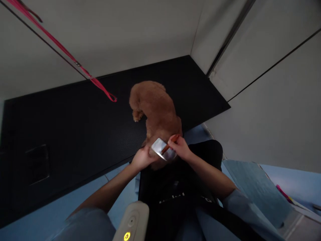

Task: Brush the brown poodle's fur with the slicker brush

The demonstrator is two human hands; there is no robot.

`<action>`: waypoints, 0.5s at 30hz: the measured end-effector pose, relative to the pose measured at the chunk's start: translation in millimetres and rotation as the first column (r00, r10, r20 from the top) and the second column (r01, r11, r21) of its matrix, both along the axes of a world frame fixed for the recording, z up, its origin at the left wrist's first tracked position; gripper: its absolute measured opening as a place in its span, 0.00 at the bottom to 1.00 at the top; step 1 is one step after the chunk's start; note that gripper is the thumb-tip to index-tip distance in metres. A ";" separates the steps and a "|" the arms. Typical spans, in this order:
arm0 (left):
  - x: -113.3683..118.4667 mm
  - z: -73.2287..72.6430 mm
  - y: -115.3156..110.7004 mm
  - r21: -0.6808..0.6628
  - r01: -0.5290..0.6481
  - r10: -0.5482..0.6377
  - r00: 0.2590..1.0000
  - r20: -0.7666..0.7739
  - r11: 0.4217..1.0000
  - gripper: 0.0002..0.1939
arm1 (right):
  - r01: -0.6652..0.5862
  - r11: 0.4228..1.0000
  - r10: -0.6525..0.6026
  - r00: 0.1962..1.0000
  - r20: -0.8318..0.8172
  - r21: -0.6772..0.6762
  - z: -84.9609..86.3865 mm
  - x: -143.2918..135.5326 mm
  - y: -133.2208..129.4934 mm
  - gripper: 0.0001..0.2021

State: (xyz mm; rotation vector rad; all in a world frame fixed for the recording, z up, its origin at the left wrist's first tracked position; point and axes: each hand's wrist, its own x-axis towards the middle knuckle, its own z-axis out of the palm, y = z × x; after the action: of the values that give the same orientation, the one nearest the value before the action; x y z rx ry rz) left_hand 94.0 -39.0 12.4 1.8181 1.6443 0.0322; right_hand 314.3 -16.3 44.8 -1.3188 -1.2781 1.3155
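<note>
A curly brown dog [160, 107] is on a black ridged table, its head at the far end and its rear toward me. My right hand [179, 146] is closed around the reddish-brown handle of a slicker brush [159, 146]. The brush's shiny metal back faces up, over the dog's rear; its underside is hidden. On the other side, my left hand [144, 156] grips the dog's rear beside the brush. Its fingertips are partly hidden in the fur and behind the brush.
The black table [95, 130] stretches far to the left, against a pale wall. A pink loop leash [100, 86] hangs over it. A dark apron [173, 190] covers my lap. Near my chest is a pale device [134, 217] with a yellow light. Blue floor shows below.
</note>
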 end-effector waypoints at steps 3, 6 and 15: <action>3.9 -3.5 -3.8 0.014 -0.052 0.052 0.999 0.003 0.999 0.34 | 0.268 0.960 -0.272 0.961 0.051 0.076 2.5 7.0 3.0 0.11; 7.6 -7.8 -7.9 -0.015 -0.082 0.082 0.997 -0.016 0.997 0.31 | 0.347 0.924 -0.358 0.932 0.046 0.161 4.5 5.7 -2.6 0.10; 24.6 -27.3 -23.3 0.012 -0.213 0.213 0.977 -0.008 0.977 0.41 | 0.334 0.937 -0.343 0.935 0.086 0.103 7.1 6.1 -14.0 0.10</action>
State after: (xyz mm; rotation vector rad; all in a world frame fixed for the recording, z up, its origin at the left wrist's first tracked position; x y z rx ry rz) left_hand 118.6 -62.3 -14.9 1.6446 1.8423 0.1273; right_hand 320.4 -30.3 51.9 -1.4836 -1.1003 0.9517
